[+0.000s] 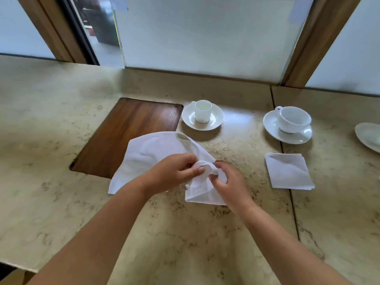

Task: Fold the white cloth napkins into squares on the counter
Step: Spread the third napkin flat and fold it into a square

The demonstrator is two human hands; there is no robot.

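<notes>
A white cloth napkin (152,153) lies partly spread on the marble counter (61,124), its left part draped over a wooden inset panel (127,132). My left hand (174,171) and my right hand (228,182) meet at its right side, and both pinch bunched corners of the cloth between thumb and fingers. A lower flap of the napkin hangs flat on the counter beneath my hands. To the right lies a second white napkin (287,171), folded into a square.
Behind the napkin stands a small white cup on a saucer (202,116). A larger cup on a saucer (290,124) sits farther right, and a white plate (370,136) shows at the right edge. A frosted window backs the counter.
</notes>
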